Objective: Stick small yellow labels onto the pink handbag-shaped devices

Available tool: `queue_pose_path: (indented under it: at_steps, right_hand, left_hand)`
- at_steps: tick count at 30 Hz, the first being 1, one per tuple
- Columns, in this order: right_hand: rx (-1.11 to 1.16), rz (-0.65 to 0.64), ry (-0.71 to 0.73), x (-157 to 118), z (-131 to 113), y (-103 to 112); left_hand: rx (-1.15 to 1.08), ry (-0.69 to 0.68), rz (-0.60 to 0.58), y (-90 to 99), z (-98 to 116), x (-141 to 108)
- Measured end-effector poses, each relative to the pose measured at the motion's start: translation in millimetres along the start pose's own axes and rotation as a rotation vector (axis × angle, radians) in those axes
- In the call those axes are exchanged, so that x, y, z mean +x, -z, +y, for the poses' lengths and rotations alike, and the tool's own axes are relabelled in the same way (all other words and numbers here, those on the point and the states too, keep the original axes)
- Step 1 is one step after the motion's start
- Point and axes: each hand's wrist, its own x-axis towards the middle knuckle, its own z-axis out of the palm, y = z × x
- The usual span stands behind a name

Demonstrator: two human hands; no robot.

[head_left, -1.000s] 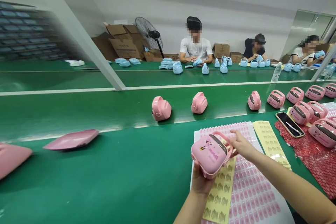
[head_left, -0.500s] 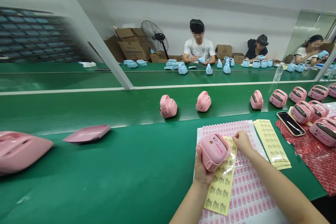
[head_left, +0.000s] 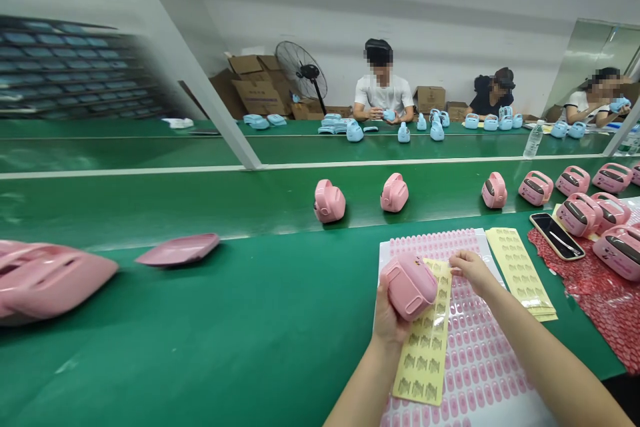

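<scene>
My left hand [head_left: 391,320] is wrapped round a pink plastic case [head_left: 411,285], shaped like a small handbag. The case is tilted, with its plain side towards me and its handle out of sight. Beneath it lies a yellow sticker sheet [head_left: 420,363] with rows of small dark-printed labels. At that sheet's upper right corner, the fingers of my right hand [head_left: 473,270] are pinched together on the edge; whether a loose label is between them is too small to see. Both hands are above a white sheet of pink oval stickers [head_left: 480,373].
More yellow sticker sheets [head_left: 520,267] lie to the right, beside a phone [head_left: 557,236] on red bubble wrap [head_left: 595,300]. Pink cases [head_left: 330,201] stand along the green bench [head_left: 225,340]. A pink shell part [head_left: 179,250] lies at left. Co-workers [head_left: 384,93] handle blue cases opposite.
My left hand has turned the pink case, so its printed face and handle have swung out of sight. My right hand stays at the sheet's corner. The whole view has shifted slightly.
</scene>
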Motion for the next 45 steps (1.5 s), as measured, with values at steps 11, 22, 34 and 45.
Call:
queue_pose_path:
  at_steps: [11, 22, 34, 45]
  right_hand:
    - [-0.297, 0.113, -0.030, 18.0, -0.9, -25.7]
    - [-0.330, 0.060, -0.052, 20.3, 5.6, -24.4]
    - [-0.118, 0.005, -0.054, 17.2, 3.0, -24.8]
    - [0.295, -0.141, 0.093, -19.0, -38.0, 15.5]
  left_hand:
    - [0.030, 0.035, -0.008, -2.9, -1.1, -7.0]
    - [0.027, 0.034, 0.028, -0.5, -1.5, -7.5]
    - [0.027, 0.065, 0.020, 0.5, -3.1, -6.5]
    - [0.253, -0.007, -0.014, -11.0, -1.4, -4.5]
